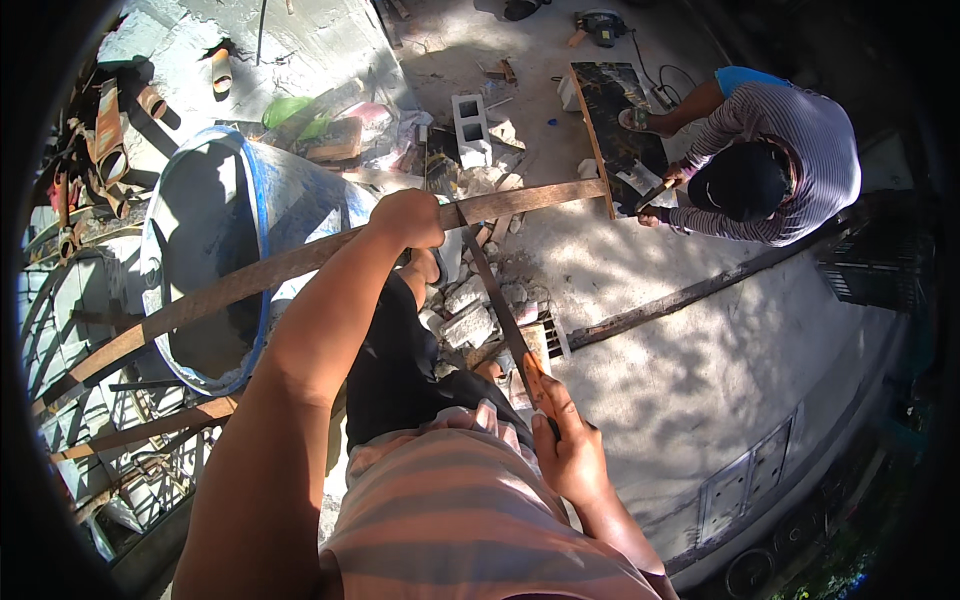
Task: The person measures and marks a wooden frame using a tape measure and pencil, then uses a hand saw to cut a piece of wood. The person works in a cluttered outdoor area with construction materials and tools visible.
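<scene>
My left hand [410,216] is closed around a long brown wooden plank [230,288], which runs from the lower left across to the upper right. In my right hand [573,455], low and right of my middle, is the orange handle of a handsaw [497,300]; its teeth do not show. The saw's long dark blade slants up and left, its tip meeting the plank just right of my left hand. The plank crosses over the rim of a blue-edged drum [262,235], and its far end reaches the edge of a dark board [610,110].
A co-worker [790,160] in a striped top bends over the dark board with a tool. Broken concrete [468,325] lies by my feet, beyond it a hollow block [471,130]. Rusty pipes [108,135] fill the left side. A corded power tool [602,27] lies at the back.
</scene>
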A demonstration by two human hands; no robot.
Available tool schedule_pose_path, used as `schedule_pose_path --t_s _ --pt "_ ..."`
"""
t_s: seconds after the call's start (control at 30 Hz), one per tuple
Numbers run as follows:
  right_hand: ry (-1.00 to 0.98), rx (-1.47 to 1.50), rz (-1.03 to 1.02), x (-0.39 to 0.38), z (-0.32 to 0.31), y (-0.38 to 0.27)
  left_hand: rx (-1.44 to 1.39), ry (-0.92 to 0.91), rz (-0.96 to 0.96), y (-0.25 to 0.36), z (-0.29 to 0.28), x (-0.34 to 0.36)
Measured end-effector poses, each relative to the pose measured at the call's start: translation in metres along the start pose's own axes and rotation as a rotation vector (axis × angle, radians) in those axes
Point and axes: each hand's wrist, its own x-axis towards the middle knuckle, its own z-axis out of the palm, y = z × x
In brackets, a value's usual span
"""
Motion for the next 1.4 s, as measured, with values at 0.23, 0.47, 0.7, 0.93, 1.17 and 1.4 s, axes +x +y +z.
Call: schedule_pose_path --t_s 0.23,0.47,0.7,0.93,1.17,1.4 --pt "0.182 0.101 -0.117 0.163 0.073 -0.009 0.010 0.016 0.015 -0.003 0.003 0.006" --pt "0.057 0.058 -0.063 0.018 0.006 -0.007 -0.121 -0.110 0.054 -0.013 -0.002 0.013" --pt "0.020 0.109 0.066 0.190 0.061 -0.038 -0.153 -0.172 0.029 -0.007 -0.006 0.008" --pt "0.016 0.090 0.023 0.016 -0.002 -0.021 -0.149 -0.240 0.034 -0.014 0.000 0.029" --pt "0.068 0.063 -0.034 0.180 0.062 -0.036 -0.154 -0.243 0.036 -0.010 0.004 0.010" --pt "0.040 0.083 -0.018 0.002 -0.008 -0.011 -0.300 -0.264 0.058 -0.021 -0.004 0.028"
